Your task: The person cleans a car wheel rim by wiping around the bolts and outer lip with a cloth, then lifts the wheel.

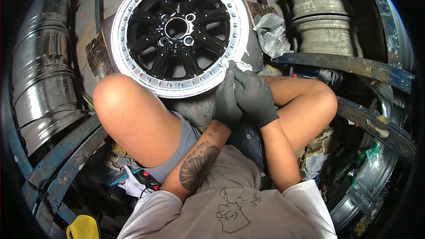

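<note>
A car wheel rim (116,31) with black spokes and a polished silver lip lies face up in front of my knees. Small bolts ring its lip. Both my hands wear dark grey gloves and are pressed together at the lip's lower right edge. My left hand (226,99) is closed against the right one, and what its fingers hold is hidden. Closed too, my right hand (256,96) has a crumpled white cloth (242,65) at its fingertips, beside the lip.
Bare metal rims stand stacked on the left (44,62) and at the upper right (321,13). A grey rag (271,35) lies right of the wheel. Blue metal bars (345,65) flank both my legs. A yellow cloth item (83,227) is at the lower left.
</note>
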Available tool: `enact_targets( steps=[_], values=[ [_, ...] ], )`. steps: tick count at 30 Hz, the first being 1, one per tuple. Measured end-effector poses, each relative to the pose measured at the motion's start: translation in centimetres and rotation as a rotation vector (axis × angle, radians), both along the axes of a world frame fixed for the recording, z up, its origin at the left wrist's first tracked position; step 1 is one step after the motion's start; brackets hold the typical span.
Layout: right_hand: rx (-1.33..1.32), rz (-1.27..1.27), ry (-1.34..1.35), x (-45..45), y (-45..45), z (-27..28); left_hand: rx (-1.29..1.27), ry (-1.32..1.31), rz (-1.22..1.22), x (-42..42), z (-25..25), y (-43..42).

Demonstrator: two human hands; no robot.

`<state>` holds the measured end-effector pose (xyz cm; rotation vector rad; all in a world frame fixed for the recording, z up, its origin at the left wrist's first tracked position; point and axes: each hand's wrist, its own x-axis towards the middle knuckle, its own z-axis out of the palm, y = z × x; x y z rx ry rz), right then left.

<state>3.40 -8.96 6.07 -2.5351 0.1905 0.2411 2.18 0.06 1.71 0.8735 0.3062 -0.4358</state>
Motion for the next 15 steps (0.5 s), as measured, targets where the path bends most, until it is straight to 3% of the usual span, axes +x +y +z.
enact_targets(
  steps=[3,6,9,11,15],
  values=[
    [0.013,0.016,-0.011,0.4,-0.1,-0.2,0.052,-0.020,0.084,0.2,-0.6,-0.7],
    [0.006,0.028,0.014,0.2,-0.3,-0.5,0.078,-0.108,-0.232,1.0,1.0,2.1],
    [-0.012,0.057,0.008,0.2,-0.5,-0.4,0.083,-0.075,0.012,0.3,1.0,0.5],
    [-0.023,0.106,0.023,0.3,-0.9,-0.3,0.039,-0.163,-0.087,0.1,0.4,1.2],
    [0.075,0.121,0.042,-0.3,-1.3,-0.4,0.138,-0.232,-0.062,-0.7,-0.1,1.5]
  ],
)
